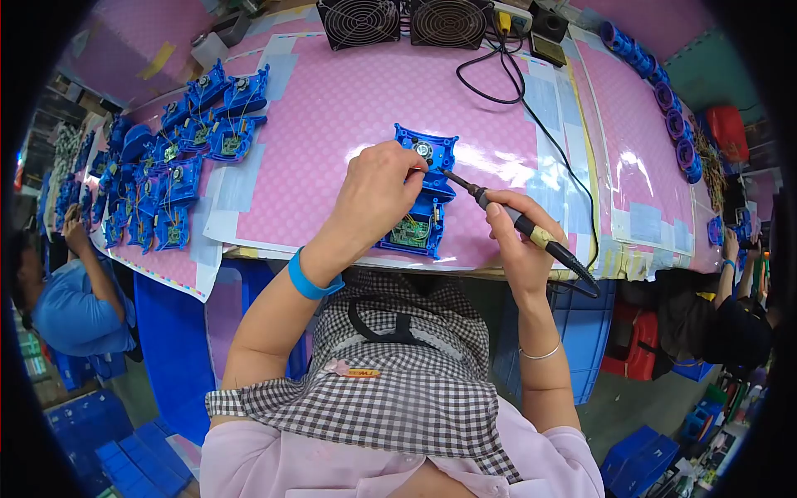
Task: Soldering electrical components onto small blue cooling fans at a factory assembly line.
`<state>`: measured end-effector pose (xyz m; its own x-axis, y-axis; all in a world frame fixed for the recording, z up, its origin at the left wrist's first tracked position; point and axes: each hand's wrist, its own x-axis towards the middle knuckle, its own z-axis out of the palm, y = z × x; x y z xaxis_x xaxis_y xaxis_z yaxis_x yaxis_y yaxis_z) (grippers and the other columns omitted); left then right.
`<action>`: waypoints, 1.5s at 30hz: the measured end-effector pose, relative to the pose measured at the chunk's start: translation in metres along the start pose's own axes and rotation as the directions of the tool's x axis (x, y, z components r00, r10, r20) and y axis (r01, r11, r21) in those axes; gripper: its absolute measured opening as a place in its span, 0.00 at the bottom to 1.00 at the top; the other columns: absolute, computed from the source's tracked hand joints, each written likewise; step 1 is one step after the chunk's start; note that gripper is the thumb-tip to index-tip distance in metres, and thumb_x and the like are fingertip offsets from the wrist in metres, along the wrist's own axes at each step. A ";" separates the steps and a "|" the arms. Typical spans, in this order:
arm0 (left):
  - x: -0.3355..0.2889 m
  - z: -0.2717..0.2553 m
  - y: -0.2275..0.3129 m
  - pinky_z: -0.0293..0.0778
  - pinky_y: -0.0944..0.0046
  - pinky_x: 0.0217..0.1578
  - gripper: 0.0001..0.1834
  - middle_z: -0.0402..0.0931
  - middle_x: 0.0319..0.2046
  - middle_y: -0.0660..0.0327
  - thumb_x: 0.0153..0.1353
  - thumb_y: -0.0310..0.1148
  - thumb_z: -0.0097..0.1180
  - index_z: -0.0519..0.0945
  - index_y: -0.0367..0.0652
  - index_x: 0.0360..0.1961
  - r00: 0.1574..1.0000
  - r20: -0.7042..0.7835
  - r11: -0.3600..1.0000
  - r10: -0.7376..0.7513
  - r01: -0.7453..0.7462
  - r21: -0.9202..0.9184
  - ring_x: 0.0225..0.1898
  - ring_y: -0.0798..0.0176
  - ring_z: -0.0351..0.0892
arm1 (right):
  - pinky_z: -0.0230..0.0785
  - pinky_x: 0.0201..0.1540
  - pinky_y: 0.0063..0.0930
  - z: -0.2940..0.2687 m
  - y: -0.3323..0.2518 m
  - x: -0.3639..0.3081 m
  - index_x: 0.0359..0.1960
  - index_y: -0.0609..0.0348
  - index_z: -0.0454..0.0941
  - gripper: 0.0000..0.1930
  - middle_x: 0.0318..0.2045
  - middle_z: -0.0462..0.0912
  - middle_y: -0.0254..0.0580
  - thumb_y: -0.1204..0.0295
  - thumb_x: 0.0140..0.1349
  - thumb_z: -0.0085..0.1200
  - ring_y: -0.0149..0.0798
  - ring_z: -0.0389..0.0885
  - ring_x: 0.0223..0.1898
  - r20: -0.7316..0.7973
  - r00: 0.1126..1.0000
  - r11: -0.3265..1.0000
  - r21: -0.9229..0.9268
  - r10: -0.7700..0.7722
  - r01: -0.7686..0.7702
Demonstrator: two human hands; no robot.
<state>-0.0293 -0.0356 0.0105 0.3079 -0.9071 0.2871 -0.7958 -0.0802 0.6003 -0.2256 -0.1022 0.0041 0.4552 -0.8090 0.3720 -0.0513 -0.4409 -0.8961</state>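
Note:
A blue plastic housing (448, 149) in two parts lies in front of me near the table's front edge. Its far part holds a small round speaker (423, 150); the near part carries a green circuit board (409, 233) with thin wires. My left hand (375, 189) reaches over the housing from the left, fingers pinched beside the speaker; whatever is between the fingertips is too small to make out. Gripped like a pen in my right hand (529, 241) is a soldering iron (516, 219), its tip pointing left at the far part, close to the left fingertips.
Several similar blue housings (178, 178) are bunched at the left. Two black fans (449, 22) stand along the back, beside a soldering iron stand (548, 48). A black cord (558, 137) runs down the right side. Blue round parts (664, 95) line the far right. People sit on both sides.

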 end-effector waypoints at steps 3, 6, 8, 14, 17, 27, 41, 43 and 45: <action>0.000 0.000 0.001 0.72 0.51 0.35 0.06 0.77 0.26 0.51 0.52 0.28 0.55 0.83 0.39 0.29 1.000 0.000 1.000 -0.001 0.001 -0.005 0.32 0.49 0.78 | 0.68 0.26 0.15 0.000 -0.002 0.000 0.38 0.65 0.82 0.07 0.27 0.83 0.38 0.78 0.58 0.58 0.24 0.77 0.24 0.006 1.000 1.000 -0.004 0.008 -0.008; 0.000 0.000 -0.001 0.73 0.55 0.33 0.06 0.78 0.27 0.52 0.51 0.28 0.57 0.84 0.39 0.30 1.000 -0.009 1.000 0.012 -0.012 0.007 0.30 0.51 0.78 | 0.68 0.26 0.15 -0.002 -0.001 -0.002 0.38 0.65 0.82 0.07 0.27 0.83 0.38 0.77 0.59 0.58 0.24 0.78 0.25 0.014 1.000 0.999 -0.051 -0.014 0.015; 0.000 0.001 -0.003 0.73 0.58 0.30 0.07 0.79 0.27 0.54 0.50 0.28 0.59 0.84 0.39 0.31 0.999 -0.021 0.999 0.032 -0.031 0.022 0.28 0.54 0.79 | 0.68 0.26 0.15 -0.001 0.000 -0.002 0.39 0.66 0.81 0.08 0.27 0.83 0.39 0.77 0.59 0.58 0.25 0.77 0.25 0.008 1.000 0.999 0.020 0.027 -0.027; 0.001 0.000 -0.002 0.73 0.57 0.31 0.07 0.78 0.26 0.53 0.50 0.28 0.59 0.84 0.39 0.31 1.000 0.001 0.999 0.014 -0.014 0.035 0.28 0.53 0.78 | 0.68 0.25 0.16 -0.004 0.000 -0.003 0.41 0.68 0.80 0.09 0.26 0.82 0.40 0.78 0.59 0.57 0.25 0.76 0.23 -0.024 0.995 0.990 0.105 0.100 -0.097; 0.002 0.001 -0.002 0.73 0.57 0.31 0.07 0.78 0.26 0.53 0.50 0.28 0.59 0.84 0.40 0.31 1.000 0.003 0.999 0.013 -0.013 0.033 0.28 0.53 0.78 | 0.67 0.25 0.16 -0.005 -0.002 -0.003 0.41 0.67 0.80 0.09 0.26 0.81 0.40 0.77 0.60 0.57 0.26 0.76 0.23 -0.069 0.994 0.993 0.093 0.081 -0.075; 0.000 0.002 -0.005 0.73 0.56 0.31 0.07 0.78 0.26 0.53 0.49 0.28 0.60 0.84 0.40 0.31 1.000 -0.004 0.999 0.014 -0.013 0.036 0.28 0.52 0.78 | 0.67 0.27 0.18 -0.012 -0.007 -0.007 0.41 0.69 0.79 0.10 0.26 0.81 0.43 0.76 0.60 0.56 0.28 0.76 0.22 -0.135 0.986 0.990 0.108 0.101 -0.087; -0.043 -0.029 -0.012 0.54 0.74 0.18 0.06 0.77 0.22 0.69 0.53 0.25 0.64 0.80 0.36 0.31 0.864 -0.358 0.900 -0.354 0.210 -0.382 0.18 0.80 0.58 | 0.68 0.28 0.18 -0.004 -0.012 -0.006 0.42 0.69 0.79 0.11 0.28 0.81 0.43 0.78 0.58 0.56 0.28 0.77 0.24 -0.081 0.990 0.988 0.113 0.116 -0.106; -0.039 -0.023 -0.001 0.59 0.70 0.19 0.07 0.77 0.22 0.64 0.52 0.27 0.65 0.80 0.36 0.30 0.891 -0.368 0.928 -0.264 0.131 -0.349 0.18 0.76 0.64 | 0.68 0.28 0.18 -0.001 -0.011 -0.007 0.42 0.68 0.79 0.11 0.28 0.81 0.43 0.78 0.58 0.57 0.28 0.77 0.23 -0.074 0.990 0.980 0.169 0.123 -0.109; -0.037 -0.023 0.009 0.65 0.64 0.21 0.10 0.75 0.20 0.59 0.51 0.31 0.66 0.80 0.36 0.30 0.927 -0.305 0.976 -0.217 0.205 -0.071 0.19 0.66 0.70 | 0.68 0.28 0.17 -0.001 -0.009 -0.009 0.42 0.68 0.79 0.10 0.29 0.82 0.43 0.78 0.58 0.57 0.28 0.77 0.23 -0.060 0.993 0.986 0.136 0.106 -0.097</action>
<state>-0.0357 0.0065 0.0228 0.6173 -0.6978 0.3634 -0.6766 -0.2352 0.6978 -0.2300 -0.0913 0.0092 0.3931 -0.8730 0.2887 0.0265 -0.3031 -0.9526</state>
